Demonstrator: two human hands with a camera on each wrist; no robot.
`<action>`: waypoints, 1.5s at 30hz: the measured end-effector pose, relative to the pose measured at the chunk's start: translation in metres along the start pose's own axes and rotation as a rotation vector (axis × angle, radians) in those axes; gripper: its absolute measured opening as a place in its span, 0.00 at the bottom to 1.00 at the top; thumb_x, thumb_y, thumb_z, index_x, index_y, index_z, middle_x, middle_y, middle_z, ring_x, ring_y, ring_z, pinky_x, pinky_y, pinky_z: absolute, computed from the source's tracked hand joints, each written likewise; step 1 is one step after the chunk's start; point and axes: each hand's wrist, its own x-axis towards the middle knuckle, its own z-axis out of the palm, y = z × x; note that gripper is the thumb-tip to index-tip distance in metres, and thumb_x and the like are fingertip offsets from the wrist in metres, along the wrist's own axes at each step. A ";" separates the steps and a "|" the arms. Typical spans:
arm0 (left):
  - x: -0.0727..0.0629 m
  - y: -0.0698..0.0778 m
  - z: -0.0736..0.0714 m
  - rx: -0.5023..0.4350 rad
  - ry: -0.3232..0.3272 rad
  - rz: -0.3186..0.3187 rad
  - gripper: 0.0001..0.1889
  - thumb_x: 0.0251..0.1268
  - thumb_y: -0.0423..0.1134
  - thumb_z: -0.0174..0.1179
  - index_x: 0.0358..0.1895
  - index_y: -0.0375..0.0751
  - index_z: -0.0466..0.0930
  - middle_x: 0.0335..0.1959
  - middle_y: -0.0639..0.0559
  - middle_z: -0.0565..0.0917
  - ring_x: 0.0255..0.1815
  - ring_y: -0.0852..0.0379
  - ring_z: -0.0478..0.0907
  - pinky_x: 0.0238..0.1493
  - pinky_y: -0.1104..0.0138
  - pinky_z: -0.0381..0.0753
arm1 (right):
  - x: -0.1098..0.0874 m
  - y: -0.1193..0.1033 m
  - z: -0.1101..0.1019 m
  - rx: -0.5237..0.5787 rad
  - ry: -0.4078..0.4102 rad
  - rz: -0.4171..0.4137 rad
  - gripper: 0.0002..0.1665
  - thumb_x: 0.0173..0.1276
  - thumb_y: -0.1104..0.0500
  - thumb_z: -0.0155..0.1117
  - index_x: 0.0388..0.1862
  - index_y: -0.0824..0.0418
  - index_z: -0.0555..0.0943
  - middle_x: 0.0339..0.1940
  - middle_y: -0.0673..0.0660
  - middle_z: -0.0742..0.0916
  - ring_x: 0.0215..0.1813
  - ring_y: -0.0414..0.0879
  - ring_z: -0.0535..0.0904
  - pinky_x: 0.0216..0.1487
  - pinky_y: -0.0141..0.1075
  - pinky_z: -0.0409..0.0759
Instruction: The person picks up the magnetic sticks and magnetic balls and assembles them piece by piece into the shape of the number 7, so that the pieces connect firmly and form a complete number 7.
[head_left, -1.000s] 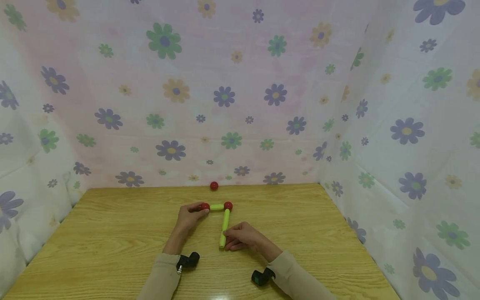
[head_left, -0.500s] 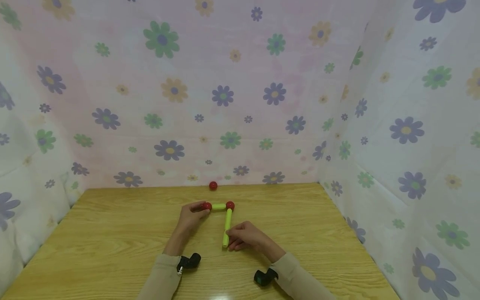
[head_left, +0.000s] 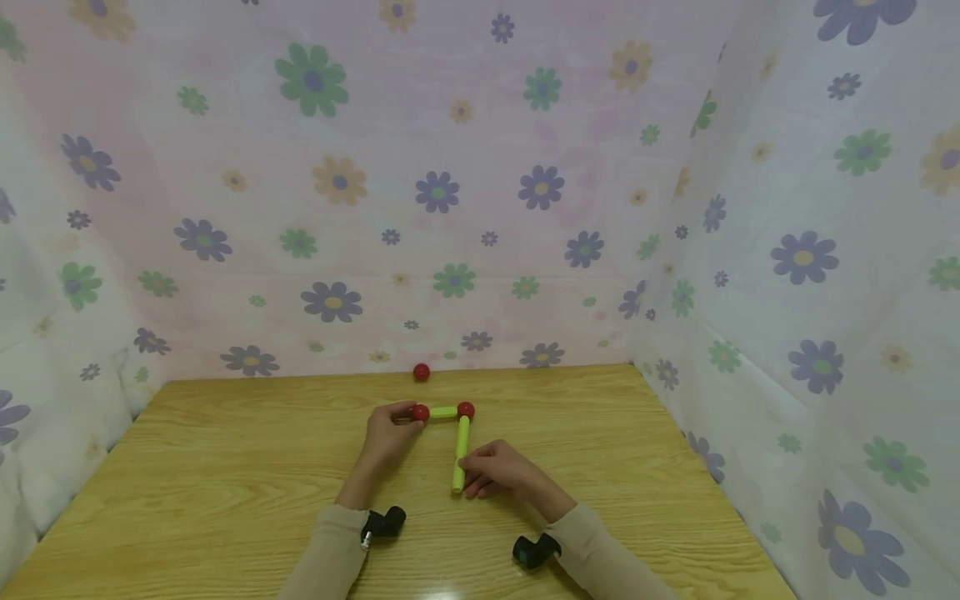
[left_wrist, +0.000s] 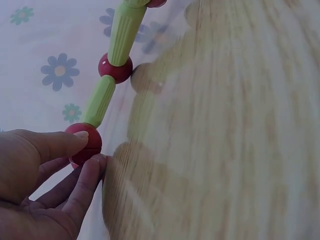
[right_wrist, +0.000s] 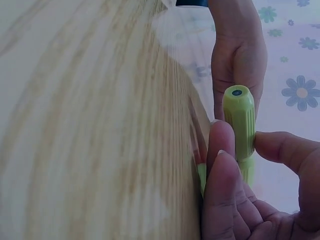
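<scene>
My left hand (head_left: 388, 434) pinches a red ball (left_wrist: 89, 144) between thumb and fingers. A short yellow-green magnetic rod (head_left: 443, 412) runs from that ball to a second red ball (head_left: 466, 409). From the second ball, a longer yellow-green stretch (head_left: 462, 439) points back toward me. In the right wrist view this stretch shows a joint, with a ridged magnetic rod (right_wrist: 240, 122) at its near end and a dark round spot in the end face. My right hand (head_left: 501, 468) pinches this near rod between thumb and fingers.
A loose red ball (head_left: 422, 372) sits at the back edge of the wooden table (head_left: 225, 467), behind the linked pieces. Flowered cloth (head_left: 450, 250) hangs behind the table and along both sides. Each wrist wears a black camera mount (head_left: 384, 523).
Both hands and the linked balls and rods have shifted a little to the right together. The grips look the same. The head view has turned slightly.
</scene>
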 end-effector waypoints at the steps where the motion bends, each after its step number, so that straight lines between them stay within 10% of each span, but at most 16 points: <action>1: 0.001 0.000 0.000 0.003 -0.005 0.003 0.22 0.70 0.28 0.64 0.66 0.29 0.79 0.56 0.34 0.85 0.56 0.44 0.83 0.56 0.57 0.83 | 0.000 0.000 -0.001 -0.007 -0.001 -0.001 0.18 0.77 0.52 0.63 0.44 0.67 0.88 0.27 0.53 0.90 0.27 0.38 0.86 0.29 0.29 0.82; 25: 0.013 -0.010 -0.006 -0.002 0.013 0.020 0.22 0.70 0.29 0.63 0.66 0.29 0.78 0.56 0.34 0.85 0.59 0.40 0.82 0.57 0.54 0.84 | 0.011 0.003 -0.017 -0.059 -0.048 0.035 0.17 0.76 0.51 0.64 0.41 0.65 0.88 0.29 0.53 0.90 0.26 0.37 0.85 0.28 0.27 0.81; 45: 0.010 -0.019 -0.018 -0.168 -0.013 0.025 0.17 0.75 0.30 0.61 0.62 0.25 0.78 0.46 0.33 0.86 0.41 0.51 0.84 0.41 0.68 0.85 | 0.013 0.001 -0.018 -0.029 -0.054 0.038 0.17 0.76 0.53 0.65 0.43 0.66 0.87 0.29 0.53 0.90 0.27 0.37 0.86 0.29 0.27 0.81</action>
